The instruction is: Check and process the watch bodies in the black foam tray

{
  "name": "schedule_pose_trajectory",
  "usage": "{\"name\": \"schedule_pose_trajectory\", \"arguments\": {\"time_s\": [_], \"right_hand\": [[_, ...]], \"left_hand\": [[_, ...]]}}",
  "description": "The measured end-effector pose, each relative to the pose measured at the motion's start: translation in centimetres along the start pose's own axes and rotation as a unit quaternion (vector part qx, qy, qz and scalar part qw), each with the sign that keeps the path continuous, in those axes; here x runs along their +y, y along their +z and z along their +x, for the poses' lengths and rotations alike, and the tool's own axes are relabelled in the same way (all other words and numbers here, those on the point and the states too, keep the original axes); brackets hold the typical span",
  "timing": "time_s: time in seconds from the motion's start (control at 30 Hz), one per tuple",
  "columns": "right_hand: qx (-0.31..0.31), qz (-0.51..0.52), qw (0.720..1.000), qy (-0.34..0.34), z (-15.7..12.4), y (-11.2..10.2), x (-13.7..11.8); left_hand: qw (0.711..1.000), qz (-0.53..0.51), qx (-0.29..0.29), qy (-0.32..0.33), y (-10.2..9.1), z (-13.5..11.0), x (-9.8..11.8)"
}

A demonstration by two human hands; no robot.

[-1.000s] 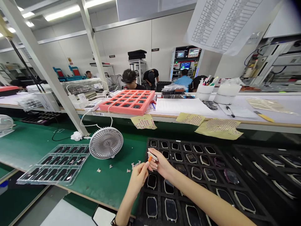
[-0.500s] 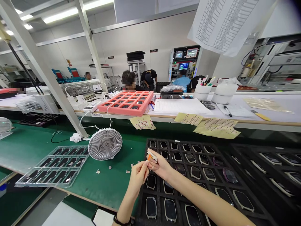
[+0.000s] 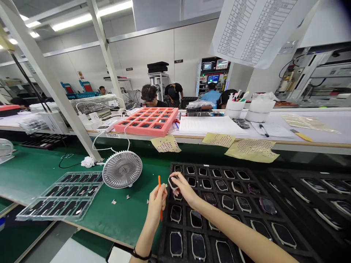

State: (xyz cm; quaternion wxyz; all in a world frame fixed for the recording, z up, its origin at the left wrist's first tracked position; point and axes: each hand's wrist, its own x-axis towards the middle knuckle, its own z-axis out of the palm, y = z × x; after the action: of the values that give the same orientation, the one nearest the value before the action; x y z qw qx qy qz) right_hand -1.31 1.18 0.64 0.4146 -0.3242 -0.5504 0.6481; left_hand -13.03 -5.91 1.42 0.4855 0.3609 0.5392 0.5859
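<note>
My left hand (image 3: 157, 200) is closed around a thin orange stick (image 3: 159, 190) that stands nearly upright, its tip above my fingers. My right hand (image 3: 183, 188) pinches a small dark watch case (image 3: 172, 182) just over the left end of a black tray (image 3: 175, 239). That tray holds several watch cases, each in its own pocket. The two hands are a few centimetres apart, above the tray's left edge.
A small white fan (image 3: 122, 169) stands on the green mat (image 3: 33, 171), with a clear tray of parts (image 3: 59, 195) to its left and paper scraps (image 3: 127, 197) nearby. A pink tray (image 3: 148, 121), papers and cups sit on the shelf behind. Other people work in the background.
My hands have drawn slightly apart. The orange stick, earlier held against the white part between both hands, now stands upright in my left hand, and my right hand has turned the part dark side up.
</note>
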Motion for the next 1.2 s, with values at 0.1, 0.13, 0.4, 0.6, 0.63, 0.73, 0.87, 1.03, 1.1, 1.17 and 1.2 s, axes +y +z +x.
{"name": "schedule_pose_trajectory", "arguments": {"time_s": [0.1, 0.13, 0.4, 0.6, 0.63, 0.73, 0.87, 1.03, 1.1, 1.17, 1.2], "right_hand": [[0.057, -0.118, 0.991, -0.036, 1.8, -2.2, 0.8], [0.072, -0.160, 0.984, -0.044, 2.4, -2.9, 1.2], [0.077, -0.438, 0.890, -0.095, 3.5, -3.1, 3.3], [0.005, -0.577, 0.804, -0.145, 0.3, -3.3, 1.8], [-0.009, -0.595, 0.790, -0.145, -0.2, -3.2, 1.7], [-0.039, -0.641, 0.753, -0.145, -1.0, -2.6, 1.5], [-0.080, -0.672, 0.721, -0.147, -1.0, -2.0, 1.0], [-0.096, -0.688, 0.704, -0.148, -1.0, -2.3, 0.5], [-0.089, -0.693, 0.701, -0.142, -1.1, -2.3, 0.6], [-0.083, -0.695, 0.701, -0.134, -1.2, -2.3, 0.7], [-0.083, -0.694, 0.704, -0.130, -1.2, -2.2, 0.7]], "left_hand": [[0.996, 0.078, 0.037, 0.033, -2.1, 0.4, -0.7], [0.990, 0.127, 0.045, 0.050, -2.8, 0.4, -1.0], [0.918, 0.390, 0.048, 0.055, -5.5, 0.5, -3.5], [0.910, 0.403, 0.085, 0.043, -5.4, 0.1, -2.9], [0.912, 0.399, 0.080, 0.046, -5.2, -0.1, -2.8], [0.917, 0.391, 0.056, 0.060, -4.4, -0.4, -2.5], [0.916, 0.393, 0.043, 0.075, -3.9, -0.7, -2.5], [0.909, 0.408, 0.041, 0.081, -3.7, -1.1, -2.4], [0.902, 0.424, 0.030, 0.075, -3.6, -1.2, -2.1], [0.897, 0.436, 0.019, 0.068, -3.5, -1.4, -1.8], [0.896, 0.439, 0.016, 0.064, -3.5, -1.5, -1.7]]}}
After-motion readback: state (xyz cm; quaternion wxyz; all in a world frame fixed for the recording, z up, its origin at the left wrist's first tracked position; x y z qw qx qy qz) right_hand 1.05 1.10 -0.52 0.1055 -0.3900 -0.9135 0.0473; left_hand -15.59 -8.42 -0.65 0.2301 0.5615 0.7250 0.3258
